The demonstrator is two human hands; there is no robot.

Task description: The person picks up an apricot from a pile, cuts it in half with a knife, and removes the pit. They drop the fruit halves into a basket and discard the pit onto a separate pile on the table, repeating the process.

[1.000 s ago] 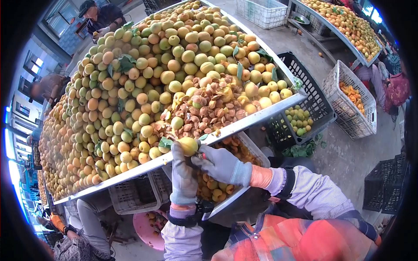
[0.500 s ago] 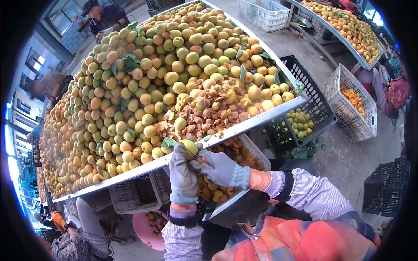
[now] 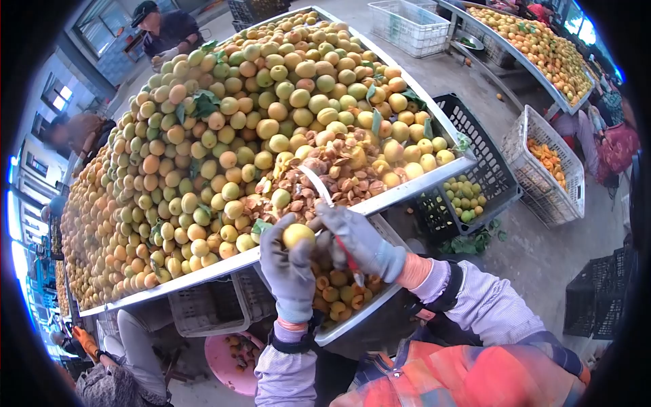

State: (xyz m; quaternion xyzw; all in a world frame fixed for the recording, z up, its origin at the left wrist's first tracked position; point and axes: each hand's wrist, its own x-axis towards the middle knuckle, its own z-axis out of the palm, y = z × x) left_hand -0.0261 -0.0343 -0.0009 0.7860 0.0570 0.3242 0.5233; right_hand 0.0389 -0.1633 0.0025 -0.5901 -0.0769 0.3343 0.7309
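Gloved in grey, my left hand [image 3: 288, 261] holds a yellow apricot [image 3: 298, 236] between thumb and fingers at the table's front edge. Close beside it, my right hand [image 3: 359, 239] grips a small red-handled knife [image 3: 348, 254]. The knife's handle slants across the fingers, with a short metallic tip pointing down. A pale curved streak [image 3: 316, 184] reaches from above the right fingers over a heap of brown apricot pits [image 3: 325, 173]. Below both hands, a crate holds apricot halves [image 3: 342, 293]. The large pile of whole apricots [image 3: 224, 136] covers the metal-rimmed table [image 3: 169, 283].
A black crate [image 3: 485, 152] with green fruit stands right of the table, near a white crate [image 3: 542, 169] of orange pieces. A pink basin [image 3: 220, 370] sits below. People [image 3: 166, 34] work at the far side and left; another fruit-covered table [image 3: 536, 41] stands behind.
My right hand has drawn slightly right and up from the apricot, and the knife now points down. My left hand has tilted the apricot, showing its yellow side. The pale streak has appeared.
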